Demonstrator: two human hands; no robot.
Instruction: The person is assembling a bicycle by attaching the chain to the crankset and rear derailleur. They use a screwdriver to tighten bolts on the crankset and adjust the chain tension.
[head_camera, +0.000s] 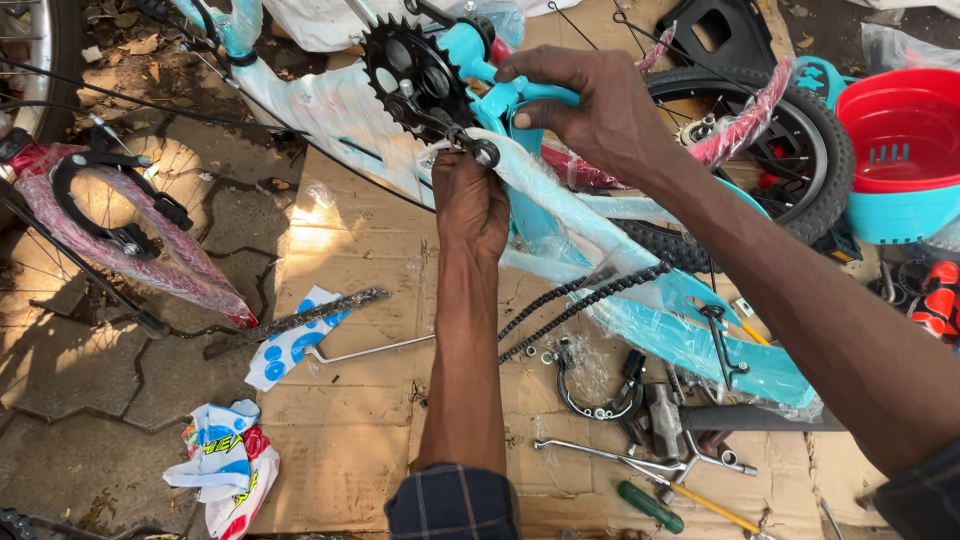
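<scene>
A turquoise bicycle frame wrapped in clear plastic lies across the cardboard. My right hand grips the frame near the bottom bracket, beside the black chainring. My left hand is closed around the crank arm end just below the chainring. A black chain hangs loose under the frame.
A small black-tyred wheel and red and turquoise baskets sit at the right. A hammer, a green-handled screwdriver, a brake caliper and metal stays lie on the cardboard. A red-wrapped frame is at the left.
</scene>
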